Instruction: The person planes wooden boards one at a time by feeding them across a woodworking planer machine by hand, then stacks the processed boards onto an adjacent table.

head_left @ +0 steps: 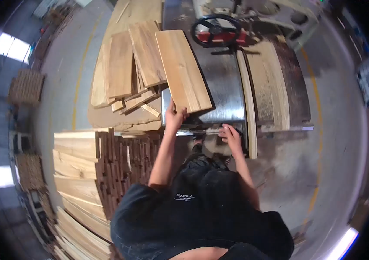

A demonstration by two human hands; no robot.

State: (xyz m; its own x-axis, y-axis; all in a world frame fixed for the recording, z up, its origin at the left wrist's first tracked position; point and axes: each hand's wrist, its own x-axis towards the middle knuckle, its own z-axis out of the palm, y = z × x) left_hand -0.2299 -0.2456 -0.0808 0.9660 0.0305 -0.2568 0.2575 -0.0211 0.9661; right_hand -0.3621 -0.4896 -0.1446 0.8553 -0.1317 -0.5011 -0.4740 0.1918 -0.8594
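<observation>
My left hand point(175, 116) grips the near end of a wide wooden board point(182, 71), thumb on its edge and fingers at its end. The board lies tilted over the left part of the shiny metal machine table point(227, 102), its far end close to a pile of boards point(121, 63). My right hand point(231, 135) is by the table's front edge, fingers apart, holding nothing. Just right of that hand, a long narrow wooden strip point(248, 104) runs along the table.
A black handwheel point(216, 30) stands at the back of the machine. On the left is a large stack of boards point(78, 169). Another long board point(271, 82) lies right of the strip. Yellow lines point(316, 130) mark the floor, and pallets of wood point(26, 86) stand farther left.
</observation>
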